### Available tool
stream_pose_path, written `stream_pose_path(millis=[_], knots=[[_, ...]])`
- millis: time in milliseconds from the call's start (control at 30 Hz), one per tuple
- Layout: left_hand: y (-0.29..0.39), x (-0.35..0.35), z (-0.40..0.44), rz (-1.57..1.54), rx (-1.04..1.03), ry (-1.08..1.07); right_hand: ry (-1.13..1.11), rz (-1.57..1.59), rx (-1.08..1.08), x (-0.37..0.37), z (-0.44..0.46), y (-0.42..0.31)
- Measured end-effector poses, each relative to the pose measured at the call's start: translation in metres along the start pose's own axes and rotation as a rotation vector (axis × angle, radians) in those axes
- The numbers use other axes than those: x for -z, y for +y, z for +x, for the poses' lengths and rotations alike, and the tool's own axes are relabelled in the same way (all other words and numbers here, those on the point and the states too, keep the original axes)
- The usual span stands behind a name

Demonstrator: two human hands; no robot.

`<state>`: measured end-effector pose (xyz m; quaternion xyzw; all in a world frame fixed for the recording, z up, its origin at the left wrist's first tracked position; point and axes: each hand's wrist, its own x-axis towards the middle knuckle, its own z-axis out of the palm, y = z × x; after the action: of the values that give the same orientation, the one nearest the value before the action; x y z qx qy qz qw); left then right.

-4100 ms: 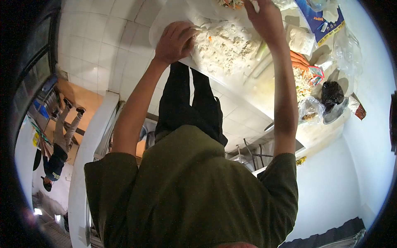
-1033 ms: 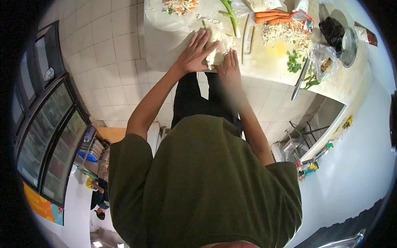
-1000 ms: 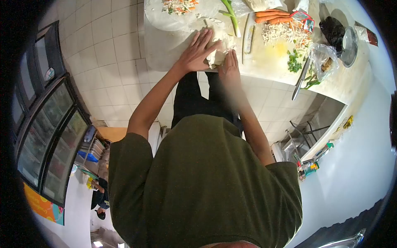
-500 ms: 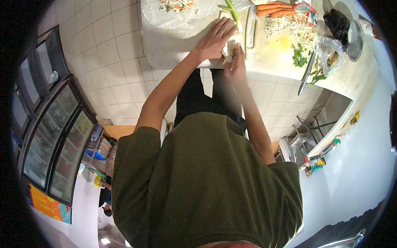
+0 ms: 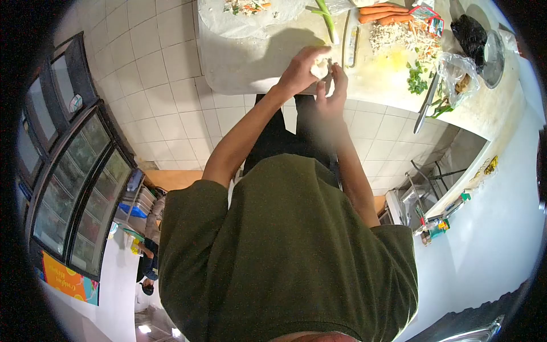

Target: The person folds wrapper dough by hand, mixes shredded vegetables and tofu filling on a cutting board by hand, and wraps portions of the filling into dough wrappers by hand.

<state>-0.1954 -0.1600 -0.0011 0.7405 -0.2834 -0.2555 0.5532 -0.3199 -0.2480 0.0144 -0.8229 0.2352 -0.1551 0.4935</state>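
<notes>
My left hand (image 5: 302, 72) is closed around a pale, whitish lump (image 5: 320, 68), raised above the near edge of the cutting surface (image 5: 250, 74). The lump's kind is unclear. Just to the right, my right hand (image 5: 333, 92) has its thumb and fingers apart, close to the lump; its wrist is blurred. Beyond my hands lies a green onion stalk (image 5: 327, 23) with a white end. A long, narrow tool with a pale handle (image 5: 351, 47) lies right of the stalk.
Carrots (image 5: 384, 12), shredded vegetables (image 5: 396, 37) and chopped greens (image 5: 417, 78) lie on the right. A knife (image 5: 426, 105) points over the table edge near a clear plastic bag (image 5: 458, 74) and black bag (image 5: 468, 34). White sheeting (image 5: 228, 25) holds more shreds. Another person (image 5: 149, 265) stands lower left.
My hands have risen off the surface, where they pressed together around the pale piece. My left hand now holds the lump up, and my right hand's fingers have spread apart.
</notes>
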Motion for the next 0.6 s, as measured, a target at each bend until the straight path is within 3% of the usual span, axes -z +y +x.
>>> stream_pose_path(millis=[100,133,167,233,333,467,567,600], knots=[[-0.02,0.01,0.002,-0.728,0.275,0.047,0.026,0.37,-0.331,-0.006,0.019,-0.013],[-0.01,0.018,0.003,-1.118,0.356,0.057,-0.03,0.461,-0.421,-0.003,0.032,-0.023],[-0.006,0.027,0.007,-1.171,0.458,0.034,-0.111,0.578,-0.508,-0.006,0.035,0.001],[0.008,0.045,0.008,-1.41,0.558,-0.047,-0.051,1.011,-0.747,-0.006,0.057,-0.032],[-0.003,0.043,0.009,-1.52,0.526,-0.065,-0.105,1.084,-0.672,-0.015,0.079,-0.043],[-0.019,0.045,-0.003,-0.162,-0.074,0.021,-0.107,0.892,-0.519,-0.027,0.085,-0.051],[0.008,0.023,0.015,-0.981,0.508,0.315,-0.033,0.842,-0.512,-0.044,0.079,-0.044],[0.024,0.019,0.018,-0.812,0.437,0.395,0.0,0.87,-0.538,-0.047,0.076,-0.052]])
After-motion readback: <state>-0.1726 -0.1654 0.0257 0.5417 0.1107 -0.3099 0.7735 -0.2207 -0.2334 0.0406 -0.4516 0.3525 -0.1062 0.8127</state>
